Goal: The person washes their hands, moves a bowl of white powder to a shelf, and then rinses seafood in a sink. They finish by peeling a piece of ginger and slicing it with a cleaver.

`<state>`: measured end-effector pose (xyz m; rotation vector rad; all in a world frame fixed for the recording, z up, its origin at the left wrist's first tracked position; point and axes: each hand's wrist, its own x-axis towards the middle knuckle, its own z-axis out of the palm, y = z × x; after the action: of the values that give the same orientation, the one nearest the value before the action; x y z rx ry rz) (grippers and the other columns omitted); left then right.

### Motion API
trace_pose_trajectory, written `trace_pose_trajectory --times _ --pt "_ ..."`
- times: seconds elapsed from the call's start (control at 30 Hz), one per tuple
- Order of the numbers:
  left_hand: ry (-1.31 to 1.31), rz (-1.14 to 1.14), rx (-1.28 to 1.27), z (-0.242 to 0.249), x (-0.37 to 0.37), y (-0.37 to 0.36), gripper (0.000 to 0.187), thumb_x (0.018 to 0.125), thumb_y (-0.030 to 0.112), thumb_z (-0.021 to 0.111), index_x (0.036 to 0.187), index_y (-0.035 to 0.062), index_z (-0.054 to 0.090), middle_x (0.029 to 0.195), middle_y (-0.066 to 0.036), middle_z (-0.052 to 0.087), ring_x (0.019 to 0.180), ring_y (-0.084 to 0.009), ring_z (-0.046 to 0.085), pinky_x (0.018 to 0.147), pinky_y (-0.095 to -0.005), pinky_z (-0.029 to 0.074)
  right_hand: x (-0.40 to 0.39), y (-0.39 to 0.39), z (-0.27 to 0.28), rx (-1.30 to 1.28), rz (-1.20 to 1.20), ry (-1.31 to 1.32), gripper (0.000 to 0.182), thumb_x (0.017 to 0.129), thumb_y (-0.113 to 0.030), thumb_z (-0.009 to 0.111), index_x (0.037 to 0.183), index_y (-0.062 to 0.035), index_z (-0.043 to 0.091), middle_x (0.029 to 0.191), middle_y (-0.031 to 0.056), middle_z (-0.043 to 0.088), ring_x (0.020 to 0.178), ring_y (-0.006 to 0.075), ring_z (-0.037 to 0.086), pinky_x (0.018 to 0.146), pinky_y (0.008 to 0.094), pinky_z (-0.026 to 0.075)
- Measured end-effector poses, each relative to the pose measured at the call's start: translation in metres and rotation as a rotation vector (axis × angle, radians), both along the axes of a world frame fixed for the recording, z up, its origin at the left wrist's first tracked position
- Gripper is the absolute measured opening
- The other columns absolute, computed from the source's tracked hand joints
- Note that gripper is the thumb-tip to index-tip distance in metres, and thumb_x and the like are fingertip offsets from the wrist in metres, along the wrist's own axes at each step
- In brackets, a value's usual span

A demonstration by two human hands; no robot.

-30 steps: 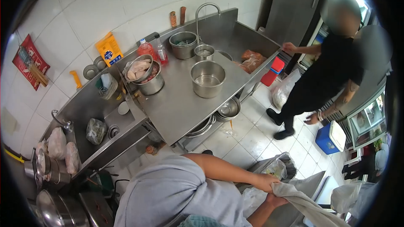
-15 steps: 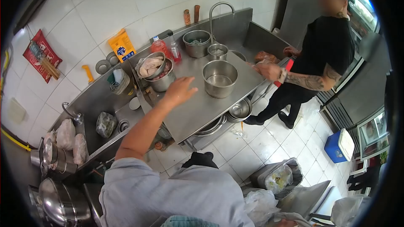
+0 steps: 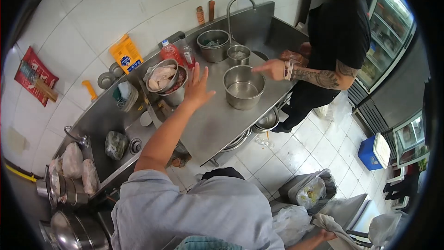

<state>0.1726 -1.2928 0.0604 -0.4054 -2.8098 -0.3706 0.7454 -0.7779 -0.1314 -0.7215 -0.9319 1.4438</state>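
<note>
My left hand is raised over the steel counter with its fingers spread, holding nothing. Beside it stands a steel pot of dark red meat, with a smaller steel bowl of raw chicken pieces resting on top. Right of the hand is a bare steel pot; the hand does not touch it. Low at the right edge of my body, my right hand grips a greyish cloth, its fingers partly hidden. A co-worker's hand points at the bare pot's rim.
The co-worker in black stands at the counter's right end. Behind the pots are a tap, bottles and more pots. A sink lies left. A bin and blue cooler stand on the floor.
My left hand has turned upward and spread its fingers. My right hand has come further into view with the cloth. The co-worker has leaned closer, the pointing hand now at the pot.
</note>
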Motion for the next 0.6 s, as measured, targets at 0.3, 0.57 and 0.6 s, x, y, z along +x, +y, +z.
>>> trace_pose_trajectory --times 0.3,0.57,0.6 --pt "-0.088 0.021 -0.061 -0.048 -0.018 0.013 0.098 0.069 0.028 0.074 0.143 0.0153 0.012 0.149 -0.014 0.004 0.137 -0.0321 0.007 0.106 -0.0523 0.02 0.013 -0.007 0.0 0.003 -0.051 0.009 0.046 0.086 -0.051 0.042 0.1 -0.0097 0.058 0.098 0.0065 0.061 0.09 0.0248 0.059 0.079 0.0413 0.048" --pt "0.073 0.069 -0.143 -0.035 -0.008 0.01 0.107 0.062 0.036 0.078 0.144 0.0154 0.011 0.149 -0.015 0.003 0.137 -0.0334 0.003 0.105 -0.0594 0.012 0.026 -0.019 -0.001 0.017 -0.037 0.003 0.046 0.086 -0.051 0.042 0.098 -0.0093 0.058 0.097 0.0065 0.062 0.088 0.0247 0.06 0.078 0.0411 0.049" --pt "0.097 0.067 -0.14 -0.03 -0.009 0.01 0.109 0.061 0.038 0.078 0.144 0.016 0.011 0.149 -0.015 0.003 0.137 -0.0334 0.002 0.104 -0.0604 0.011 0.027 -0.019 0.0 0.018 -0.03 0.005 0.046 0.086 -0.051 0.042 0.098 -0.0093 0.058 0.097 0.0065 0.062 0.088 0.0247 0.06 0.078 0.0411 0.049"
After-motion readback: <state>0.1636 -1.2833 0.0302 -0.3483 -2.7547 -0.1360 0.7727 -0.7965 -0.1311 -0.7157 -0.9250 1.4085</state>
